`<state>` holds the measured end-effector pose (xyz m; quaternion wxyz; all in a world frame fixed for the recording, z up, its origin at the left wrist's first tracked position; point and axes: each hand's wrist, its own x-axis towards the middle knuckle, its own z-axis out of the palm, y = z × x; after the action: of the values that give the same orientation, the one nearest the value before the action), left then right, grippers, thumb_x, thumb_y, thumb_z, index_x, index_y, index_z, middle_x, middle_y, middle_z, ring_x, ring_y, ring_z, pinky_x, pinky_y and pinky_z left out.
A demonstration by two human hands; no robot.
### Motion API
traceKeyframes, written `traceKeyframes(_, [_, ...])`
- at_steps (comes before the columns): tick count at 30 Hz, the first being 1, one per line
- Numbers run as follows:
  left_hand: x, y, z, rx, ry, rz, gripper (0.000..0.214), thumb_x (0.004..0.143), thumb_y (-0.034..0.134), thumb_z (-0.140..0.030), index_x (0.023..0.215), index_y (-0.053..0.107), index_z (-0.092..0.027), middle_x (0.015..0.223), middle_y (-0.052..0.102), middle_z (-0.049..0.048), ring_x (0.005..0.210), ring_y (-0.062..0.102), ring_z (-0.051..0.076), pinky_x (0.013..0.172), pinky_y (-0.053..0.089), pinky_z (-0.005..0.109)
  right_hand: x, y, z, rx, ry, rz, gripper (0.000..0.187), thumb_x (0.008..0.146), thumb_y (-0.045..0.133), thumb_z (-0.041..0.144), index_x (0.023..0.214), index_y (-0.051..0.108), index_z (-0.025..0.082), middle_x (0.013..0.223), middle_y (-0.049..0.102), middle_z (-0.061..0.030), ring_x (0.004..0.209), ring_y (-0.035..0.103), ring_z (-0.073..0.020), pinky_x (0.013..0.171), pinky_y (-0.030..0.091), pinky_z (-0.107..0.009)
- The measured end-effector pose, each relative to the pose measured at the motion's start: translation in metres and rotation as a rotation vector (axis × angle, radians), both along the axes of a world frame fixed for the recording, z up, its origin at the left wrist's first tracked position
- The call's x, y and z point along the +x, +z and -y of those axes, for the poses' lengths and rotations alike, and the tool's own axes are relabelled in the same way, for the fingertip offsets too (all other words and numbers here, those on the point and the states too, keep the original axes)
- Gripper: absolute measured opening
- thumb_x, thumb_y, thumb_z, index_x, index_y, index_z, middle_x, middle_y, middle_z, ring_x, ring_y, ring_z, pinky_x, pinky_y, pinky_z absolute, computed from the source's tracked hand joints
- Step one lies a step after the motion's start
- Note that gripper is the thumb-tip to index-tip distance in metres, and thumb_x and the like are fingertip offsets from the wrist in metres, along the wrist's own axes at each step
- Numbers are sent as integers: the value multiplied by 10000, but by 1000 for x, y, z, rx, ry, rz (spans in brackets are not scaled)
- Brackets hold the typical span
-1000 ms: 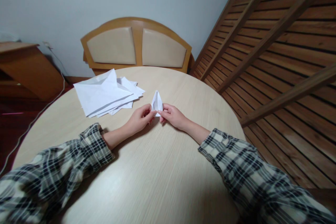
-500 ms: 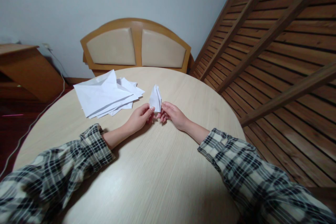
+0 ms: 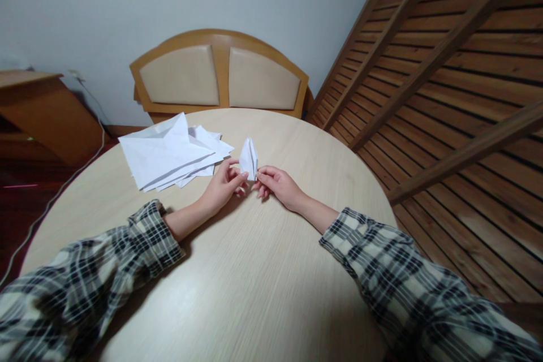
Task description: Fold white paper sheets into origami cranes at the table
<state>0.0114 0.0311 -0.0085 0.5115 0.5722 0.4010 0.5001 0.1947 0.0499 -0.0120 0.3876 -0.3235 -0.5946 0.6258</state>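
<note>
A small piece of folded white paper [image 3: 248, 159], pointed at its top and layered along one side, stands between my two hands above the table. My left hand [image 3: 225, 185] pinches its lower left edge between thumb and fingers, with the index finger arched behind. At the lower right corner, the thumb and fingertips of my right hand [image 3: 278, 185] close on the paper. Left of it lies a loose pile of creased white paper sheets [image 3: 165, 150], close to my left hand.
The round light-wood table [image 3: 237, 271] fills the foreground. Behind it stands a wooden headboard [image 3: 223, 56] with two cream panels. A slatted wooden panel [image 3: 445, 96] slopes up at the right. A wooden cabinet [image 3: 38, 119] and a white cable [image 3: 55, 195] are at the left.
The folded paper has shifted slightly left and turned a little. My left index finger has lifted and arched; my right fingertips have followed the paper leftward. The pile stays put.
</note>
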Motion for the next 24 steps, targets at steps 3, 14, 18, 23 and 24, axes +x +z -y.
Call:
traceKeyframes(3, [0, -1, 1, 9, 29, 71, 396, 804, 727, -299, 1022, 402, -243, 765, 565, -61, 609, 594, 102, 559, 501, 233, 1, -1, 0, 17, -1, 18, 152, 919, 628, 306, 871, 573, 173, 769, 708, -13, 534, 602, -64, 489, 525, -173])
traceKeyframes(14, [-1, 3, 2, 45, -77, -68, 191, 836, 672, -321, 925, 585, -175, 822, 597, 10, 687, 579, 114, 588, 506, 225, 2, 2, 2, 39, -52, 62, 35, 873, 594, 189, 848, 571, 181, 601, 624, 43, 487, 578, -68, 480, 504, -168])
traceKeyframes(18, [0, 4, 2, 29, -112, -94, 225, 868, 629, -378, 943, 603, -167, 824, 608, 25, 723, 601, 135, 609, 529, 243, 0, 2, 2, 46, -86, 69, 27, 857, 597, 197, 854, 574, 183, 621, 618, 41, 488, 572, -70, 467, 492, -171])
traceKeyframes(23, [2, 6, 3, 39, -113, -117, 300, 791, 719, -394, 913, 563, -169, 864, 611, 19, 765, 624, 145, 660, 559, 277, -1, 0, 4, 68, -84, 73, 102, 845, 636, 243, 811, 559, 186, 593, 588, 48, 499, 565, -75, 482, 496, -182])
traceKeyframes(24, [2, 6, 3, 51, -109, -124, 312, 774, 737, -384, 903, 550, -170, 862, 606, 13, 759, 625, 142, 662, 556, 277, -1, 0, 4, 75, -84, 72, 116, 844, 642, 252, 804, 555, 187, 591, 583, 50, 504, 566, -77, 483, 496, -184])
